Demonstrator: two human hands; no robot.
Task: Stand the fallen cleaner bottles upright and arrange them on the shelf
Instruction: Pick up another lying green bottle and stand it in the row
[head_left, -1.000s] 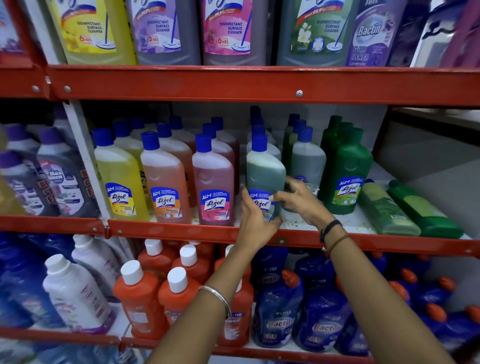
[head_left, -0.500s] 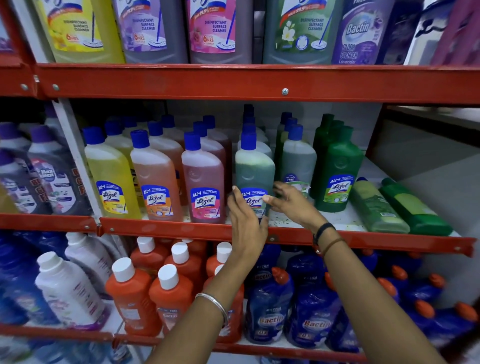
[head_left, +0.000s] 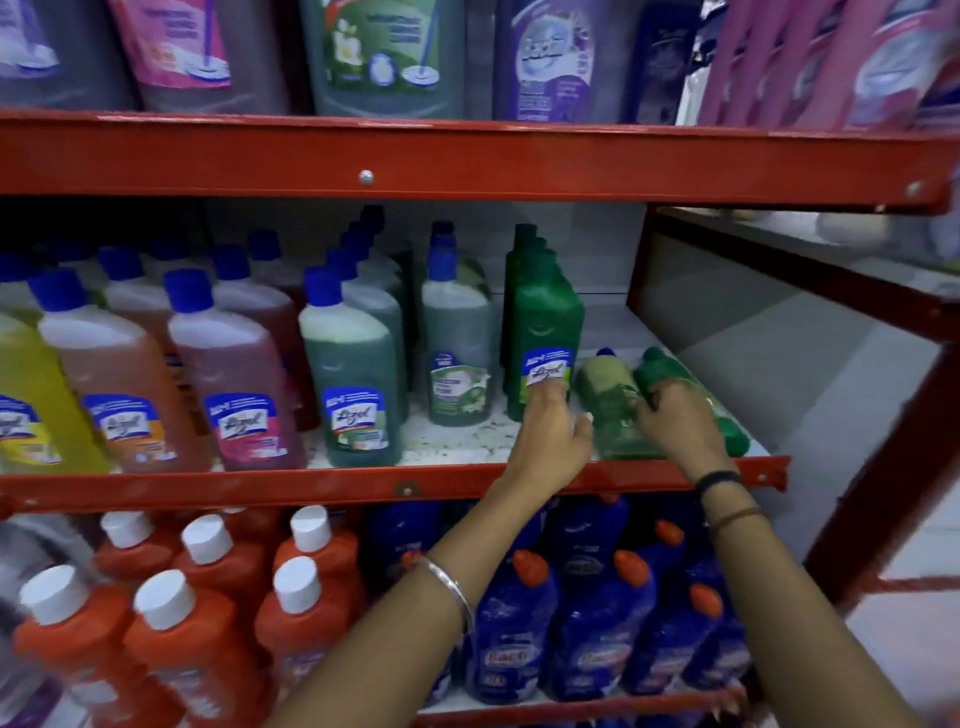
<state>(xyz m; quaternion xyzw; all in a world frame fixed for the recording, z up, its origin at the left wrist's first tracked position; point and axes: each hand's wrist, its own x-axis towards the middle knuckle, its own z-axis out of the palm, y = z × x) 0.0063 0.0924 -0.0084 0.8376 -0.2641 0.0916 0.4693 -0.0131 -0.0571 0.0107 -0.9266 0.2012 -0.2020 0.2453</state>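
Observation:
Two bottles lie on their sides at the right end of the middle shelf (head_left: 467, 483): a pale green one with a blue cap (head_left: 605, 387) and a dark green one (head_left: 670, 369). My right hand (head_left: 675, 423) rests over the dark green fallen bottle, fingers curled around its left side, between the two. My left hand (head_left: 550, 434) is spread, fingertips touching the label of the upright dark green bottle (head_left: 545, 322) just left of the fallen pair; it holds nothing. Upright bottles fill the shelf further left.
Rows of blue-capped cleaner bottles (head_left: 348, 374) stand across the middle shelf. Orange bottles with white caps (head_left: 171, 639) and blue bottles (head_left: 597, 623) fill the shelf below. Large bottles stand above the red beam (head_left: 467, 156). The red frame post (head_left: 893, 467) bounds the right.
Both hands left the blue-capped grey-green bottle and moved right. My left hand now touches the dark green upright bottle; my right hand has come down on the fallen bottles. The view shifted right.

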